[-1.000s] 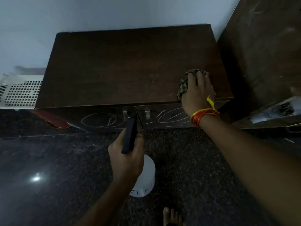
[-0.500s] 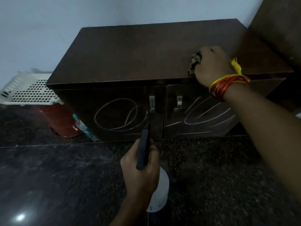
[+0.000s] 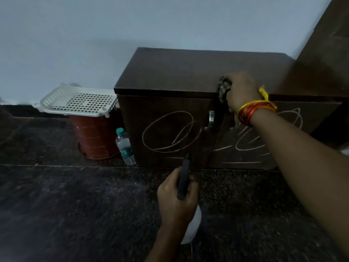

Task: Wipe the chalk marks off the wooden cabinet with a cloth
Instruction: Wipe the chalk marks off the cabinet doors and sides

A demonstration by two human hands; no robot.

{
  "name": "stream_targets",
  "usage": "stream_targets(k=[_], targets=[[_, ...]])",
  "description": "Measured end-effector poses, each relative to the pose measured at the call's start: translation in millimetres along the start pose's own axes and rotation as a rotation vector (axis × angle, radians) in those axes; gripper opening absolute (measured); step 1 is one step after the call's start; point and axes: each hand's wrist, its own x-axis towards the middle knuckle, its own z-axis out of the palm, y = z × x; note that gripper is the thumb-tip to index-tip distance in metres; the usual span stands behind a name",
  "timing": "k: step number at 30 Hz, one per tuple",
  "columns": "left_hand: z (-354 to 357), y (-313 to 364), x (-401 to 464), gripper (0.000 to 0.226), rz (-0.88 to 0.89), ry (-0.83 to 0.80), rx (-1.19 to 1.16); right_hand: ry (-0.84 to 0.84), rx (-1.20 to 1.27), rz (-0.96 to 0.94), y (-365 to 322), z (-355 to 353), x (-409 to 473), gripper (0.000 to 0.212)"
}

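A low dark wooden cabinet (image 3: 185,72) stands against the wall. White chalk loops (image 3: 168,132) cover its left door, and more chalk scribbles (image 3: 251,142) mark the right door. My right hand (image 3: 240,89) grips a bunched checked cloth (image 3: 224,87) at the front top edge, above the gap between the doors. My left hand (image 3: 177,199) holds a white spray bottle (image 3: 192,227) by its black trigger head, low in front of the cabinet over the floor.
An orange bucket (image 3: 94,137) topped by a white perforated basket (image 3: 79,100) stands left of the cabinet, with a small plastic water bottle (image 3: 125,146) between them. A tall dark wooden panel (image 3: 324,53) rises at the right. The floor is dark speckled stone (image 3: 66,205).
The view has dropped lower, so the cabinet front and its chalk marks show fuller. My right hand slid the cloth from the top surface to the front edge. The left hand still holds the bottle.
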Motion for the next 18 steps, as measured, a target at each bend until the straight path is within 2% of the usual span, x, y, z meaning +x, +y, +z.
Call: stream_targets(k=[5, 8, 10, 14, 18], targets=[[-22.4, -28.4, -3.2, 0.026, 0.005, 0.025, 0.038, 0.19, 0.147, 0.005, -8.7, 20.9, -16.8, 0.034], [-38.5, -31.8, -6.1, 0.022, -0.012, 0.037, 0.014, 0.216, 0.073, -0.114, -20.1, 32.2, -43.1, 0.062], [-47.8, -31.0, -3.4, 0.019, -0.018, 0.025, 0.004, 0.263, 0.101, -0.083, -27.7, 38.6, -66.0, 0.068], [-51.6, -31.9, 9.1, 0.01, 0.022, -0.002, 0.006, 0.442, 0.188, 0.007, -27.9, 64.0, -99.9, 0.054], [-51.4, -45.8, 16.2, 0.017, 0.017, 0.095, -0.001, 0.372, 0.2, 0.148, -12.4, 85.7, -130.6, 0.068]])
